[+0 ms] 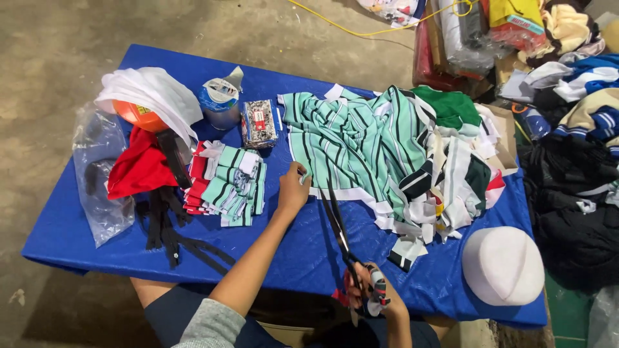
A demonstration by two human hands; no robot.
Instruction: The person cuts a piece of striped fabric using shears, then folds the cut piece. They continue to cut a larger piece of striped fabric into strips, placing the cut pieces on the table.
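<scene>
On a blue-covered table (296,251), my left hand (293,188) pinches the near left edge of a mint-green fabric with dark stripes (351,138). My right hand (371,293) grips the handles of long black scissors (336,222), near the table's front edge. The blades point away from me and reach the fabric's white hem close to my left hand. A heap of mixed green, white and black fabric scraps (445,180) lies to the right of the striped piece.
A stack of cut striped and red pieces (225,183) sits left of my hand, beside red cloth (138,169), black strips (169,229), a clear plastic bag (100,171) and an orange ball under white cloth (149,96). A white cap (503,264) lies front right. Clothing piles fill the floor right.
</scene>
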